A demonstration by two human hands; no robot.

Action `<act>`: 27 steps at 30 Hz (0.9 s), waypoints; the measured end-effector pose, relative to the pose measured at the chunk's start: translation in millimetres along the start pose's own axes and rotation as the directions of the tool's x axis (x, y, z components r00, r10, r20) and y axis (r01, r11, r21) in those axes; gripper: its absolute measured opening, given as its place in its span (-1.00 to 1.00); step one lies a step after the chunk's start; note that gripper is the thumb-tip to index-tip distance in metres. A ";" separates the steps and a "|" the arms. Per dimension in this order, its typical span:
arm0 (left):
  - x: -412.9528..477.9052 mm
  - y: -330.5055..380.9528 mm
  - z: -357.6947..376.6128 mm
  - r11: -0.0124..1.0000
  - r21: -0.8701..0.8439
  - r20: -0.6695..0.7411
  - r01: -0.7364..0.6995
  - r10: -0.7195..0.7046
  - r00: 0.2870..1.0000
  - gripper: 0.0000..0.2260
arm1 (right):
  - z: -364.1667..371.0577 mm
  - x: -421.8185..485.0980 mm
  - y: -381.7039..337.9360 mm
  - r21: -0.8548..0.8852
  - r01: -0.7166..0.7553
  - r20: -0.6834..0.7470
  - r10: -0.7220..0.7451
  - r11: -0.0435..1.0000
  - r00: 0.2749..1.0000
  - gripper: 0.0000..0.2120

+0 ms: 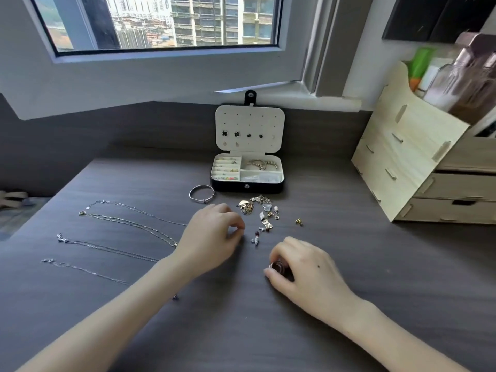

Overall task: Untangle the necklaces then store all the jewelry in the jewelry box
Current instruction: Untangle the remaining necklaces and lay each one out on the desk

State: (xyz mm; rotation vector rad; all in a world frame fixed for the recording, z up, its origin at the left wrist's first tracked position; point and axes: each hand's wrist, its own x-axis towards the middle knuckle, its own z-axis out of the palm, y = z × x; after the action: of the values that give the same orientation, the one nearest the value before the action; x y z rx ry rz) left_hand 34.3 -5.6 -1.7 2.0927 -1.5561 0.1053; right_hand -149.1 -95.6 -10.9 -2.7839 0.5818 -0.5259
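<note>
Right hand point(300, 267) pinches a dark ring point(277, 266) near loose earrings point(261, 213).

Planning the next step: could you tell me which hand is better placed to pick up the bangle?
The left hand: it lies nearest the bangle, while the right hand is farther and grips a small dark piece.

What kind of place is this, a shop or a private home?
Probably a private home, perhaps a bedroom: a dark desk under a window facing apartment blocks, a wooden drawer organizer with bottles, and an open jewelry box.
</note>
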 end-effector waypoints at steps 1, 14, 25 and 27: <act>1.4 1.0 1.6 1.000 -0.002 0.010 0.006 -0.006 1.000 -0.91 | -2.5 0.4 7.4 0.017 -0.035 0.004 0.035 0.999 0.999 -0.79; 51.1 -0.4 22.8 0.980 0.037 0.029 0.194 -0.195 0.980 -0.81 | -20.5 46.2 74.5 -0.069 -0.341 -0.082 0.335 0.938 0.939 -0.72; 8.9 1.2 -8.2 0.996 0.092 0.247 -0.021 -0.002 0.969 -0.91 | -19.5 38.3 66.9 -0.035 -0.209 -0.211 0.198 0.977 0.957 -0.79; -9.4 8.9 -13.5 0.996 0.066 0.276 -0.052 0.032 0.961 -0.93 | -20.1 36.0 62.2 -0.034 -0.186 -0.217 0.174 0.982 0.960 -0.83</act>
State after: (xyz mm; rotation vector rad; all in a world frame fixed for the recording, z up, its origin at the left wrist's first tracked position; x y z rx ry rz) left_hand 26.3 6.9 9.7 2.2056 -1.7817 -0.1223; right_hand -147.2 -169.5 -1.4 -2.7052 0.8982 -0.7852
